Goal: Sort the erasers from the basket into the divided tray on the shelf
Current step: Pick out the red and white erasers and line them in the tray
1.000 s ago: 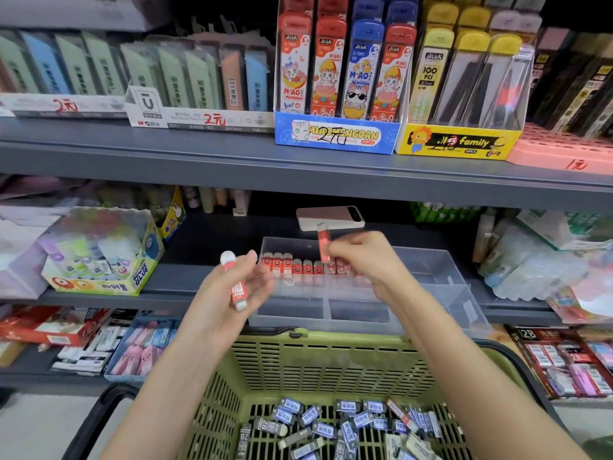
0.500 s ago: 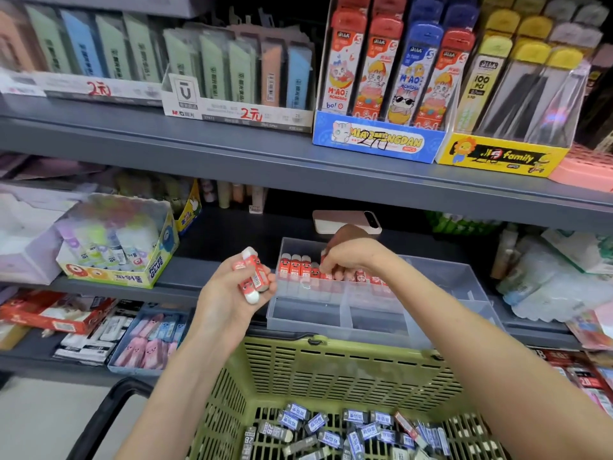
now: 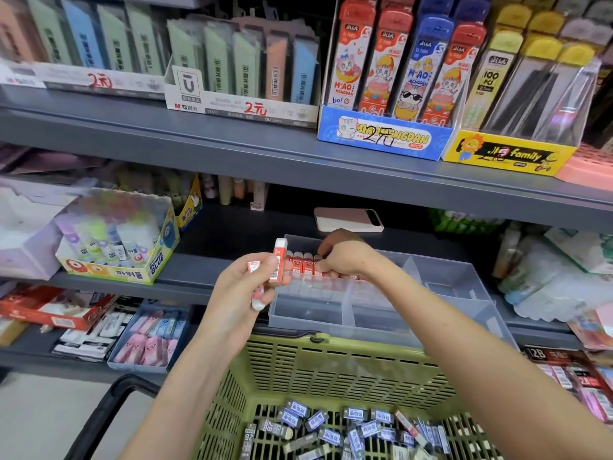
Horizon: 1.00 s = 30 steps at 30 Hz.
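Observation:
A clear divided tray (image 3: 431, 293) stands on the middle shelf, with a row of red erasers (image 3: 302, 262) upright in its back-left compartment. My right hand (image 3: 345, 257) reaches into that compartment, its curled fingers pinching an eraser at the row's right end, which they mostly hide. My left hand (image 3: 238, 293) hovers just left of the tray and grips a few red erasers; one red eraser (image 3: 279, 260) sticks upright from it. Below, the green basket (image 3: 331, 370) holds several blue-and-grey-sleeved erasers (image 3: 331, 429).
A pink phone (image 3: 348, 219) lies on the shelf behind the tray. A glue-stick box (image 3: 122, 240) stands to the left. Pencil-lead boxes fill the upper shelf, and the shelf edge overhangs the tray. The basket's black handle (image 3: 99, 416) hangs at lower left.
My right hand carried a red eraser down into the tray's row. My left hand shifted its erasers and rose closer to the tray.

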Motion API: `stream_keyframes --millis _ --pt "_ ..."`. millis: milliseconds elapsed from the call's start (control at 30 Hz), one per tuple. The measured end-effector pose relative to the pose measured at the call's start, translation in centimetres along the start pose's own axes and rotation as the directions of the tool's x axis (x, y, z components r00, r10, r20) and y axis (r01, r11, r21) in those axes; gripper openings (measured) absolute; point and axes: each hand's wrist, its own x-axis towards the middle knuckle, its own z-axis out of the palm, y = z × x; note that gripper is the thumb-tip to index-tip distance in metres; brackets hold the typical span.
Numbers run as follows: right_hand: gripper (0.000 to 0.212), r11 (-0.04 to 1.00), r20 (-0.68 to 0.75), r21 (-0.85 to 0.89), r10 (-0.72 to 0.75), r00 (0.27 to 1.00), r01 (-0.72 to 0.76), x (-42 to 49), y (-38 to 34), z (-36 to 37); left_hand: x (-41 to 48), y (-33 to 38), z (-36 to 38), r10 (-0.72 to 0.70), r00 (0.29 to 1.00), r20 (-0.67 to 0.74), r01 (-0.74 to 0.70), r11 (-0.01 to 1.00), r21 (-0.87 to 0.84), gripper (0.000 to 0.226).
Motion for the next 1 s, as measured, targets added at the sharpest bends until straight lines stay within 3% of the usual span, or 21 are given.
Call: stream_keyframes --millis 133,200,267,333,367,500,600,667,700,767,833,1000 --pt "0.035 1.000 0.038 -0.027 -0.010 0.999 0.011 -0.5 -0.1 -0.4 -0.2 -0.1 0.2 -0.001 1.000 -0.010 0.001 0.999 0.036 0.039" --pt "0.037 0.994 -0.074 -0.106 -0.036 0.997 0.028 -0.9 -0.1 -0.3 -0.3 0.1 0.3 0.005 1.000 -0.012 -0.004 0.997 0.079 0.039" --pt "0.028 0.989 -0.230 0.090 -0.095 0.968 0.119 -1.9 -0.2 -0.3 -0.4 0.3 0.4 0.012 1.000 -0.014 -0.010 0.994 0.111 0.040" --pt "0.021 0.816 -0.193 0.536 -0.131 0.972 0.216 -3.5 -0.3 -0.6 -0.5 0.5 0.6 0.018 1.000 -0.009 -0.016 0.991 0.136 0.044" --pt "0.018 0.712 -0.141 0.663 -0.185 0.973 0.232 -4.3 -0.5 -0.7 -0.5 0.5 0.8 0.021 1.000 -0.003 -0.020 0.989 0.149 0.044" --pt "0.007 0.577 -0.099 0.772 -0.307 0.946 0.268 -5.6 -0.8 -0.5 -0.5 0.6 1.6 0.041 0.999 0.033 -0.048 0.972 0.229 0.030" --pt "0.009 0.525 -0.183 0.814 -0.177 0.967 0.250 -4.7 0.2 -1.6 -0.4 0.8 2.0 0.060 0.997 0.045 -0.069 0.963 0.261 0.035" --pt "0.013 0.579 -0.290 0.779 -0.009 0.957 0.241 -3.6 1.4 -2.6 -0.1 0.9 1.8 0.032 0.999 0.011 -0.034 0.981 0.190 0.030" --pt "0.014 0.661 -0.348 0.713 0.048 0.936 0.232 -3.0 2.1 -2.8 0.1 1.0 1.6 0.009 1.000 -0.008 -0.008 0.992 0.124 0.023" --pt "0.010 0.848 -0.397 0.498 0.038 0.917 0.181 -1.9 2.9 -2.6 0.3 1.1 1.2 -0.030 0.999 -0.028 0.031 0.999 0.018 0.023" --pt "0.009 0.955 -0.349 0.262 -0.038 0.936 0.137 -1.2 3.1 -1.8 0.4 1.0 1.0 -0.036 0.999 -0.032 0.036 0.999 -0.006 0.028" --pt "0.027 0.998 -0.240 -0.032 -0.056 0.969 0.049 0.3 2.3 -0.3 0.2 0.8 1.3 0.010 1.000 0.006 -0.010 1.000 0.009 0.022"
